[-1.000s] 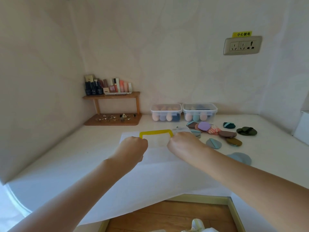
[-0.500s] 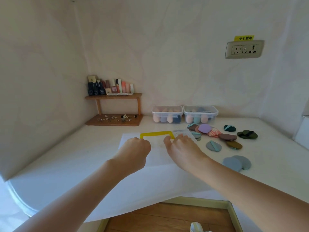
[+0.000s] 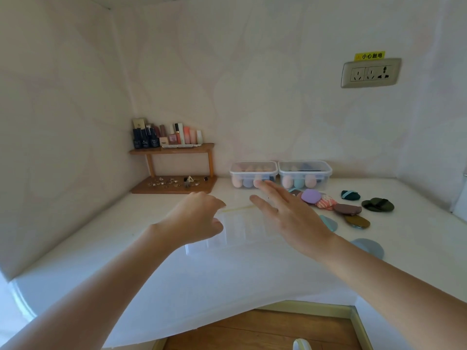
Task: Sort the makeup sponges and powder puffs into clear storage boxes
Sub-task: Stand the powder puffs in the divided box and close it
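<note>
Two clear storage boxes stand against the back wall, the left box and the right box, each lidded and holding egg-shaped sponges. Loose powder puffs lie to the right: purple, striped pink, brown, olive, dark green, teal and two blue-grey ones. A flat clear piece with a yellow edge lies between my hands. My left hand has curled fingers at its left edge. My right hand hovers over it with straight fingers and holds nothing.
A small wooden shelf with cosmetic bottles stands in the back left corner, over a wooden tray of small jewellery. A wall socket is up on the right. A white object sits at the right edge. The table's front edge is near me.
My right hand let go of the yellow-edged clear piece, opened its fingers and reached forward towards the boxes. My left hand stayed at the piece's left edge. The camera moved closer.
</note>
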{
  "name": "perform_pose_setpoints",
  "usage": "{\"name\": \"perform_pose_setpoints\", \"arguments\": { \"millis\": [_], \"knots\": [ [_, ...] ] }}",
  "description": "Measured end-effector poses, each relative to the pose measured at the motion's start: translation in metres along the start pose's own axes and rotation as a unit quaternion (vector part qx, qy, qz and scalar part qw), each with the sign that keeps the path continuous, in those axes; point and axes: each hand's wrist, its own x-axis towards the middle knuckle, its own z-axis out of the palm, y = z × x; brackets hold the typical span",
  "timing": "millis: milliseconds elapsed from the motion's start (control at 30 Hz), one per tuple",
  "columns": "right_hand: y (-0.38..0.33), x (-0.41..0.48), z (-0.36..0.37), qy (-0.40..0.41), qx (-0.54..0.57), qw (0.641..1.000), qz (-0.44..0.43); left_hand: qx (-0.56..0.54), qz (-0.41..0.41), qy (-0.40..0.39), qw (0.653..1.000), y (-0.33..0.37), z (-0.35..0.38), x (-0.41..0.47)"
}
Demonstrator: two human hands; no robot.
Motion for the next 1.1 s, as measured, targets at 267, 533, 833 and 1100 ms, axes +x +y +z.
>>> {"name": "perform_pose_setpoints", "arguments": {
  "millis": [267, 533, 833, 1100],
  "knots": [
    [-0.002, -0.049, 0.037, 0.039, 0.131, 0.983, 0.119, -0.16, -0.031, 0.005, 0.987, -0.002, -0.001, 0.001],
    [-0.002, -0.049, 0.039, -0.008, 0.151, 0.974, 0.166, -0.265, -0.059, 0.0, 0.962, -0.014, 0.003, 0.006],
    [-0.005, -0.052, 0.024, -0.019, 0.194, 0.964, 0.182, -0.364, -0.102, 0.028, 0.925, -0.023, -0.022, 0.017],
    [-0.002, -0.051, 0.033, -0.108, 0.203, 0.957, 0.178, -0.467, -0.181, -0.035, 0.865, -0.056, -0.033, 0.04]
  ]
}}
